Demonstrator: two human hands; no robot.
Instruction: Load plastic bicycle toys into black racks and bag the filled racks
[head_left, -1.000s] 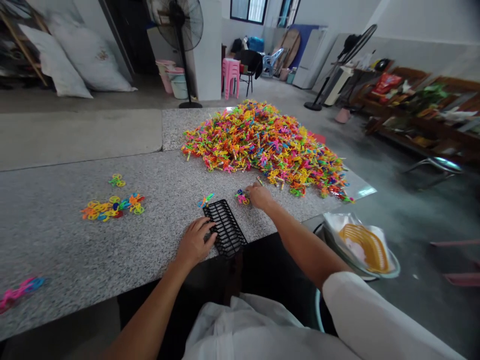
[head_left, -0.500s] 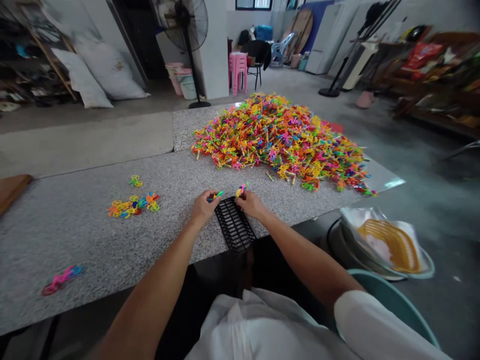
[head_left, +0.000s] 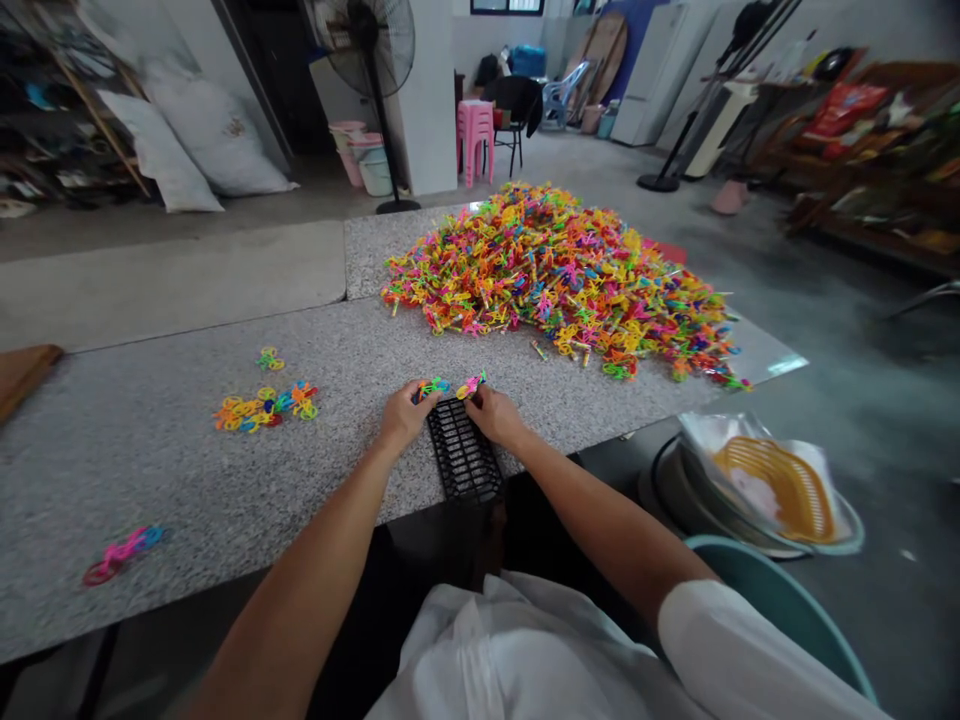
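Note:
My left hand [head_left: 406, 414] is closed on a small plastic piece [head_left: 433, 387] in green, blue and orange, at the far left corner of a black slatted rack [head_left: 466, 455]. Pinched in my right hand [head_left: 498, 415] is another small plastic piece [head_left: 471, 386], pink, yellow and green, above the rack's far right corner. The exact shape of both pieces is too small to make out. The rack lies on the speckled grey tabletop [head_left: 360, 450], its near end at the table's front edge.
A large heap of colourful plastic pieces [head_left: 555, 270] covers the table's far right part. Small clusters [head_left: 266, 408] lie to the left, with a pink and blue piece [head_left: 124, 555] at front left. On the right stand a yellow basket [head_left: 780, 485] and a teal tub [head_left: 780, 590].
My right hand has shifted slightly left, bringing its piece nearer the left hand's. More of the left hand's piece shows now. The rack has turned a little.

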